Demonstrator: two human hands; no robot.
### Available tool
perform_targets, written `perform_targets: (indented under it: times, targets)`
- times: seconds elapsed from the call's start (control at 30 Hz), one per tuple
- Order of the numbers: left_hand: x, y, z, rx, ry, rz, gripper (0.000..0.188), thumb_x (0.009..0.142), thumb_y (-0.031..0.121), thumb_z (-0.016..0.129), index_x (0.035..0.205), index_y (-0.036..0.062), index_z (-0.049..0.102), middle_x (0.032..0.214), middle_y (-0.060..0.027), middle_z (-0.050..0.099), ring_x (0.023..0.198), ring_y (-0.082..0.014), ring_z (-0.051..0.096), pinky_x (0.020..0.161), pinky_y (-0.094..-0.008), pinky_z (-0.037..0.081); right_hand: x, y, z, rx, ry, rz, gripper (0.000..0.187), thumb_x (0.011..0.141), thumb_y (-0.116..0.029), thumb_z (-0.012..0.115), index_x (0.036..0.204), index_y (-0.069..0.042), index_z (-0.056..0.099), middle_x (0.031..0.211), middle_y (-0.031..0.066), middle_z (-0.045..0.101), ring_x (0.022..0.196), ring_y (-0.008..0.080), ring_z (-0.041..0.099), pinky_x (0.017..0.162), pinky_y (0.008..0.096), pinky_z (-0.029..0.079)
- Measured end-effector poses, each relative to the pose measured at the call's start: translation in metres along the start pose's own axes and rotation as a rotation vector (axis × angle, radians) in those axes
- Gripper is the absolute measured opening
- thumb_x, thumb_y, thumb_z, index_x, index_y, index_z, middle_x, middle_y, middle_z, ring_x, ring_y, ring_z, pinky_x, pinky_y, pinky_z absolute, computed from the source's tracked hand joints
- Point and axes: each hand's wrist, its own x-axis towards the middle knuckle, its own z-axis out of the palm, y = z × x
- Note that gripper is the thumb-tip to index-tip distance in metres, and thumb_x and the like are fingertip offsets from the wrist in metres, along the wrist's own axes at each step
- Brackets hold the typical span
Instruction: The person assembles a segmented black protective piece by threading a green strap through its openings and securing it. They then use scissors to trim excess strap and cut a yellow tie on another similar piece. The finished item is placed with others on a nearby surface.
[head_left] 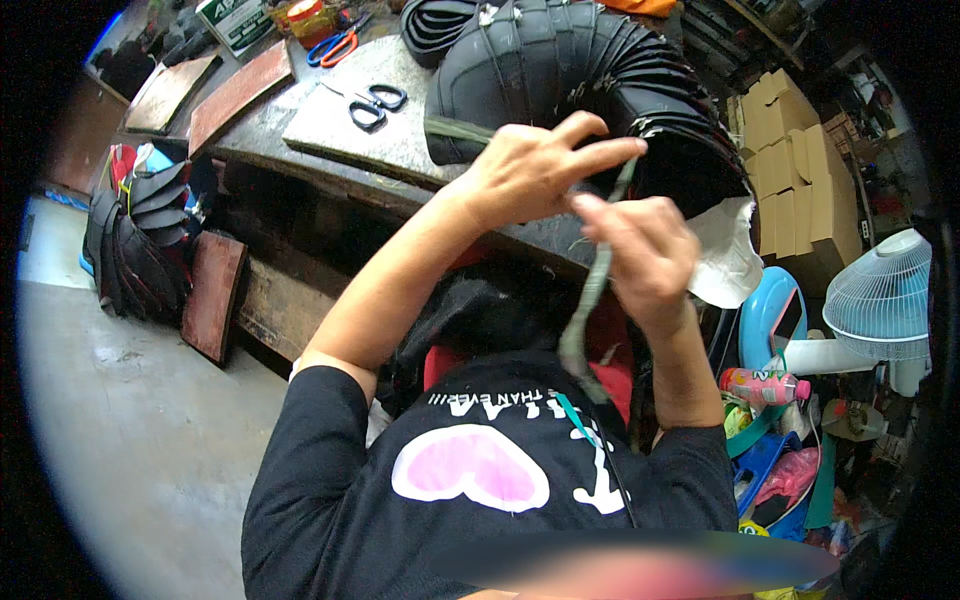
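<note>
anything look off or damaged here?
Nothing is clearly damaged. The left hand and right hand pinch a limp grey-green strip in front of a black pleated hose on the bench. A white cloth hangs loose off the hose's end.

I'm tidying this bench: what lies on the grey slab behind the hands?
Black-handled scissors lie on the grey slab. The black ribbed duct covers its right end; the left hand hides part.
</note>
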Motion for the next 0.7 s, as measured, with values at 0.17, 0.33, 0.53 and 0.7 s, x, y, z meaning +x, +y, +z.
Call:
perform_targets:
  times: [0.17,0.33,0.53,0.7]
  targets:
    - [0.004,-0.016,0.022,-0.257,-0.007,0.071,0.028,0.080,0.032,0.063,0.103,0.0157,0.060,0.104,-0.0065,0.063,0.077,-0.0280,0.067,0.060,-0.0372,0.053,0.010,0.020,0.024,0.094,-0.058,-0.161,0.034,0.067,-0.003,0.069,0.100,-0.007,0.071,0.085,0.0028,0.062,0.078,0.0188,0.062,0.066,0.0285,0.053]
    - [-0.008,-0.013,0.031,-0.319,0.154,-0.107,0.027,0.092,0.033,0.056,0.081,0.0093,0.062,0.076,-0.0104,0.063,0.073,-0.0320,0.065,0.061,-0.0407,0.050,-0.011,0.088,0.023,-0.478,-0.047,0.192,0.090,0.078,-0.070,0.056,0.147,-0.017,0.035,0.153,0.0111,0.032,0.143,0.0347,0.021,0.115,0.0529,0.011]
    - [-0.027,0.005,0.050,-0.257,0.231,-0.004,0.027,0.088,0.032,0.061,0.072,0.0106,0.056,0.067,-0.0067,0.055,0.060,-0.0274,0.061,0.053,-0.0385,0.047,-0.034,0.137,0.063,-0.740,-0.113,0.236,0.091,0.075,-0.082,0.041,0.148,-0.028,0.033,0.150,0.0056,0.034,0.132,0.0284,0.034,0.108,0.0549,0.018]
    - [-0.040,-0.006,0.064,-0.102,0.226,0.144,0.035,0.087,0.041,0.059,0.071,0.0121,0.050,0.069,-0.0037,0.049,0.055,-0.0224,0.056,0.049,-0.0357,0.045,-0.030,0.134,0.053,-0.748,-0.198,0.210,0.092,0.072,-0.080,0.049,0.146,-0.026,0.038,0.148,0.0046,0.037,0.130,0.0257,0.035,0.107,0.0533,0.019]
